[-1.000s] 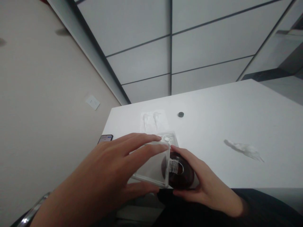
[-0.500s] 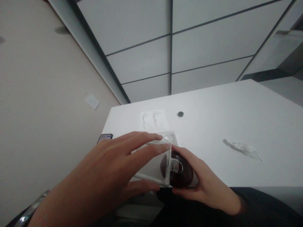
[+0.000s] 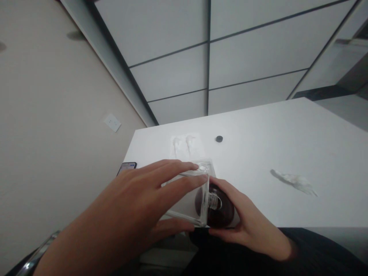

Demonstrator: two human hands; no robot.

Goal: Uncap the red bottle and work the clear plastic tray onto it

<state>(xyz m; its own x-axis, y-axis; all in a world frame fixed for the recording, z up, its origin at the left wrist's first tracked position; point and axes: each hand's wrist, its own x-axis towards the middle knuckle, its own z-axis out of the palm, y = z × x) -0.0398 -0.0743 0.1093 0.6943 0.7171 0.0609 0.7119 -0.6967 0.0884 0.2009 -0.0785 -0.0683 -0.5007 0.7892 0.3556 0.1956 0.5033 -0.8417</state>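
- Head view, seen from above the person's shoulders, looking down over the hands toward the far end of a white rectangular table (image 3: 276,126).
- Left hand (image 3: 143,195): fingers curled and closed over the top of a clear rectangular plastic box (image 3: 186,203), thumb beneath it, at lower centre of the frame.
- Right hand (image 3: 247,226): cupped and gripping a round dark-red glass bottle (image 3: 222,211) at the box's right edge.
- The bottle's clear neck meets that edge; whether it enters the box cannot be told.
- Change: compared with a moment ago, the bottle has turned slightly in the right hand, so that its neck now faces the box more squarely.
- Just above the left fingertips lies a small clear plastic tray (image 3: 204,166).
- Farther up, at centre: a white sachet (image 3: 184,145) and a small black disc (image 3: 219,138).
- Right of centre: a crumpled white tissue (image 3: 293,183).
- Left table edge: a black smartphone (image 3: 128,166).
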